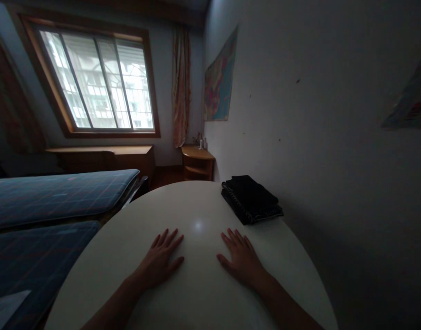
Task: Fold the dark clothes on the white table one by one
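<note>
My left hand (162, 261) lies flat on the white round table (196, 197), fingers spread and holding nothing. Across from it, my right hand (240, 257) also rests palm down on the tabletop with its fingers apart. A folded black cloth item (252, 197), with pale stitching along its edge, sits near the table's far right rim. It lies just beyond my right fingertips, apart from them. What kind of garment or cloth it is, I cannot tell.
Plaid blue mattresses (59, 195) stand left of the table. A plain wall (317, 160) runs close along the right side. Farther back are a wooden corner shelf (197, 153), a long wooden desk (128, 150) and a window (100, 82) with curtains.
</note>
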The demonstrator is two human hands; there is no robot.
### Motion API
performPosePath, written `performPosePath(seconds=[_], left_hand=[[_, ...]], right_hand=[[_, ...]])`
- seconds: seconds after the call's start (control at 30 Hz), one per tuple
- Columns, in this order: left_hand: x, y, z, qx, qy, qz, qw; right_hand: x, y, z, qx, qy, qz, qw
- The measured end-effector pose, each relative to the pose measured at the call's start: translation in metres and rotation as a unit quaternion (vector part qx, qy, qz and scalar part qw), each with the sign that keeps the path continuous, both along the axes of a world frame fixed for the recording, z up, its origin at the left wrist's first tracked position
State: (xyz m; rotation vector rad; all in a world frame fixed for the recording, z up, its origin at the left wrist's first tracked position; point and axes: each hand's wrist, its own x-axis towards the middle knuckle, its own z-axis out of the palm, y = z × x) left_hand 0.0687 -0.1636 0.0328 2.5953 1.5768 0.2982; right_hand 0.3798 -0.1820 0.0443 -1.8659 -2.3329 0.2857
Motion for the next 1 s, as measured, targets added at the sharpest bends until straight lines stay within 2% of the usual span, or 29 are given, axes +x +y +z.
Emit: performPosePath(seconds=[0.33, 0.63, 0.73, 0.8, 0.87, 0.9, 0.93, 1.0], left_hand=[[0.001, 0.002, -0.002, 0.010, -0.009, -0.002, 1.000], [0.004, 0.003, 0.000, -0.022, 0.005, 0.017, 1.000], [0.005, 0.003, -0.003, -0.023, 0.000, 0.018, 1.000], [0.003, 0.007, -0.003, -0.028, -0.001, 0.030, 0.999], [-0.005, 0.015, -0.002, -0.024, 0.011, 0.069, 0.997], [-0.013, 0.020, -0.001, -0.015, 0.024, 0.104, 0.994], [-0.025, 0.027, 0.000, -0.003, 0.040, 0.150, 0.988], [-0.057, 0.043, 0.002, 0.025, 0.070, 0.260, 0.963]], right_hand=[[-0.002, 0.005, 0.005, -0.001, -0.007, 0.010, 1.000], [-0.002, 0.009, 0.003, 0.003, -0.002, 0.011, 1.000], [0.002, 0.011, 0.010, 0.021, 0.015, 0.027, 0.999], [0.015, 0.015, 0.019, 0.045, 0.042, 0.029, 0.998], [0.041, 0.019, 0.031, 0.077, 0.075, -0.033, 0.994], [0.058, 0.022, 0.036, 0.099, 0.090, -0.099, 0.986], [0.078, 0.025, 0.041, 0.123, 0.097, -0.177, 0.972], [0.119, 0.033, 0.045, 0.158, 0.106, -0.276, 0.942]])
